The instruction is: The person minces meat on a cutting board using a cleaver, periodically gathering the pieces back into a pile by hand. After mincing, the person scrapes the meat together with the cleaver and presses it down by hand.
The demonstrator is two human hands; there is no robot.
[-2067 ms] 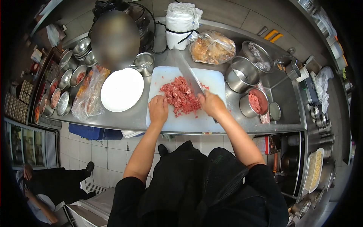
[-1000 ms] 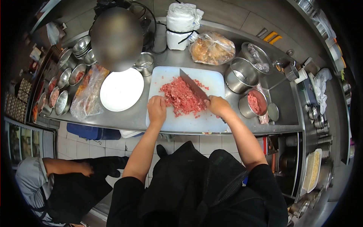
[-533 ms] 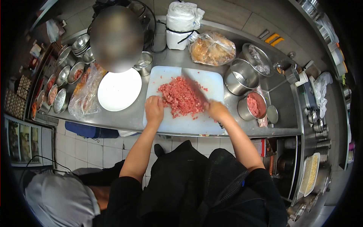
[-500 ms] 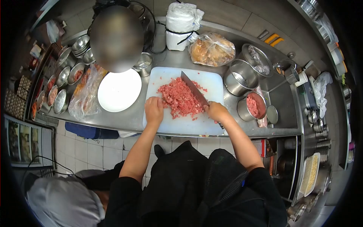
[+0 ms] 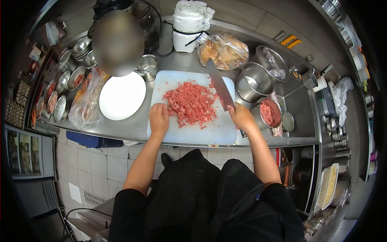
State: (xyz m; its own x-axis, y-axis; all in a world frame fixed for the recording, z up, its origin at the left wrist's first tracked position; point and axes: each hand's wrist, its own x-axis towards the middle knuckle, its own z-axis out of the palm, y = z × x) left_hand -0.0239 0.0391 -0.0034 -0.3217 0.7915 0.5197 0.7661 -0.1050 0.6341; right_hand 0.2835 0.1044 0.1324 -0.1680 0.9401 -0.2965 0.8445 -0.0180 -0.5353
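Note:
A white cutting board (image 5: 189, 136) lies on the steel counter with a mound of chopped red meat (image 5: 191, 103) in its middle. My right hand (image 5: 243, 117) is closed round the handle of a cleaver (image 5: 221, 85). The broad blade slants up and away at the right edge of the meat, its tip reaching past the board's far edge. Bits of meat cling near the blade. My left hand (image 5: 159, 117) rests on the board's left side, its fingers curled together beside the meat, with nothing visible in them.
A white plate (image 5: 122, 97) lies left of the board, beside a plastic bag of food (image 5: 86, 101) and several metal bowls. Behind stands a bagged brown food (image 5: 224, 51). At right are a steel pot (image 5: 254, 82), a pot of ground meat (image 5: 269, 113) and a sink (image 5: 300, 109).
My right hand has moved the cleaver rightward, from across the meat to its right edge. My left hand stays on the board. The person at lower left has gone from view.

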